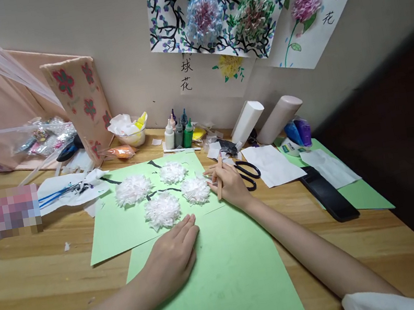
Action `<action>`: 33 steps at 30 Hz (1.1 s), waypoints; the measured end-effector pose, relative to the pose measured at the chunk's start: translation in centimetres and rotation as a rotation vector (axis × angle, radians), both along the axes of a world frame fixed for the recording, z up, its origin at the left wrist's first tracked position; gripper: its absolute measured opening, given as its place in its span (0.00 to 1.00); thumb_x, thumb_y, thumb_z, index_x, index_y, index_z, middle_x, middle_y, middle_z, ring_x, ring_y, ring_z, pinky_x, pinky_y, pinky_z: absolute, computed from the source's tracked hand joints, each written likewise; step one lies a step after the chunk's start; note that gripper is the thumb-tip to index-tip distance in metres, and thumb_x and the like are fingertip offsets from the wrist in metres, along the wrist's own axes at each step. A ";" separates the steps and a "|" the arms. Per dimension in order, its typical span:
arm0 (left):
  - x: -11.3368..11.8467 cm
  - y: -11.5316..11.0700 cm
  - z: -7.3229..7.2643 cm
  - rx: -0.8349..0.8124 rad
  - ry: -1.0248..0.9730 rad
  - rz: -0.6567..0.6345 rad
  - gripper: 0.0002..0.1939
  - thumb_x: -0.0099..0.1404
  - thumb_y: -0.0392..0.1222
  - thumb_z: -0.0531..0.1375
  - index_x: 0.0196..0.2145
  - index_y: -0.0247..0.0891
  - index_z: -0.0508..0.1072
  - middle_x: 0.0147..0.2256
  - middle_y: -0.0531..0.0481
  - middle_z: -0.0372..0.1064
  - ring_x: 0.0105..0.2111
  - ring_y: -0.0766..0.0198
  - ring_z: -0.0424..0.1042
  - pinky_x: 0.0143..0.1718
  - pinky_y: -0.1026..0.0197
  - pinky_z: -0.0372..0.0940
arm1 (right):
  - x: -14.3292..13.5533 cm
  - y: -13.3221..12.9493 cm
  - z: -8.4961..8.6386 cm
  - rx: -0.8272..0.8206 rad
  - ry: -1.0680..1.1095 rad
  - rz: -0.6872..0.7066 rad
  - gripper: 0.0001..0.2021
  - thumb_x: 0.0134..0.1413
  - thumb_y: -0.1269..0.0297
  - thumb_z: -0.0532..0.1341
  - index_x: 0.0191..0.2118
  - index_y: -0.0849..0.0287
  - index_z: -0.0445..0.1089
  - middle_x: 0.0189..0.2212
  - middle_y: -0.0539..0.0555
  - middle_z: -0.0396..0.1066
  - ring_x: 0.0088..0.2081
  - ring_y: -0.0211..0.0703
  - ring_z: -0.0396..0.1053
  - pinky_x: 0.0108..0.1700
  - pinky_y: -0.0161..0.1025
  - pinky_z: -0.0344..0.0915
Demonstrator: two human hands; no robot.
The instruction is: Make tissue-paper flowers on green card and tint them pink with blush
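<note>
My right hand (231, 182) is closed around a wooden craft stick (219, 187), its fingertips by the right edge of a white tissue-paper flower (195, 188). Flat on the green paper lies my left hand (177, 250), fingers stretched out just below another white paper flower (163, 210). Two more fluffy white flowers, one at the left (132, 189) and one at the back (173, 172), sit on the same upper green sheet (115, 234). Black painted branch lines (163, 190) show between them. A second green sheet (235, 277) extends beneath my left hand.
Black-handled scissors (249, 174) lie right of my right hand, near white paper (272, 164) and a black phone (328, 193). Paint bottles (187, 134), a bowl of scraps (129, 131) and white tubes (247, 124) stand along the wall. Blue-handled brushes (53, 196) rest at left.
</note>
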State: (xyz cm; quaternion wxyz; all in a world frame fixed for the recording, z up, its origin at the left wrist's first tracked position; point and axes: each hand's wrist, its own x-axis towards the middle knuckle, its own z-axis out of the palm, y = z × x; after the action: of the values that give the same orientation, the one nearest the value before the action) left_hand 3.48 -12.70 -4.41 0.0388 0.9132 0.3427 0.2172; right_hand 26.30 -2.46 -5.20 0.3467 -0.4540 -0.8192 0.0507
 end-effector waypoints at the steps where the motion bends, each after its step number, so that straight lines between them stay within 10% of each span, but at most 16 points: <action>1: 0.0 0.0 0.0 -0.006 -0.004 0.001 0.16 0.61 0.29 0.47 0.46 0.32 0.64 0.52 0.37 0.65 0.53 0.56 0.64 0.48 0.55 0.67 | 0.0 0.1 0.0 -0.013 -0.002 -0.007 0.09 0.46 0.75 0.59 0.27 0.54 0.58 0.35 0.54 0.73 0.45 0.51 0.66 0.47 0.48 0.59; 10: -0.1 0.0 0.0 -0.023 0.024 -0.008 0.14 0.62 0.30 0.47 0.45 0.32 0.65 0.51 0.37 0.65 0.54 0.56 0.63 0.49 0.54 0.66 | 1.1 -0.3 0.0 -0.070 0.422 -0.225 0.07 0.53 0.68 0.56 0.27 0.54 0.55 0.35 0.55 0.74 0.41 0.48 0.71 0.39 0.42 0.65; 19: 0.0 0.0 0.0 -0.014 0.028 -0.011 0.15 0.63 0.31 0.46 0.46 0.31 0.64 0.51 0.37 0.65 0.53 0.57 0.63 0.50 0.54 0.65 | -0.5 -2.9 0.8 -0.080 0.697 -0.058 0.14 0.50 0.66 0.61 0.25 0.54 0.53 0.36 0.55 0.72 0.39 0.45 0.73 0.38 0.44 0.71; 24: 0.1 0.1 0.3 -0.028 0.040 -0.023 0.15 0.63 0.30 0.46 0.46 0.29 0.64 0.49 0.37 0.67 0.54 0.55 0.62 0.51 0.54 0.65 | -2.7 -6.0 0.8 -0.312 0.505 0.356 0.13 0.50 0.66 0.63 0.24 0.54 0.55 0.30 0.52 0.72 0.31 0.41 0.72 0.29 0.40 0.71; 33: 0.1 0.0 -0.1 -0.048 0.047 -0.016 0.14 0.62 0.30 0.47 0.46 0.29 0.64 0.51 0.36 0.64 0.55 0.55 0.60 0.54 0.54 0.62 | -3.3 -4.7 0.3 -0.245 0.289 0.221 0.11 0.54 0.67 0.59 0.25 0.55 0.55 0.30 0.53 0.72 0.33 0.44 0.70 0.34 0.42 0.66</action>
State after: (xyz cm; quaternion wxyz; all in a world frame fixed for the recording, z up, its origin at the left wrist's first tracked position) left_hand 3.61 -12.73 -4.51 0.0543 0.9196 0.3411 0.1870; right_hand 23.02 -7.18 -4.86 0.3951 -0.3884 -0.7935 0.2519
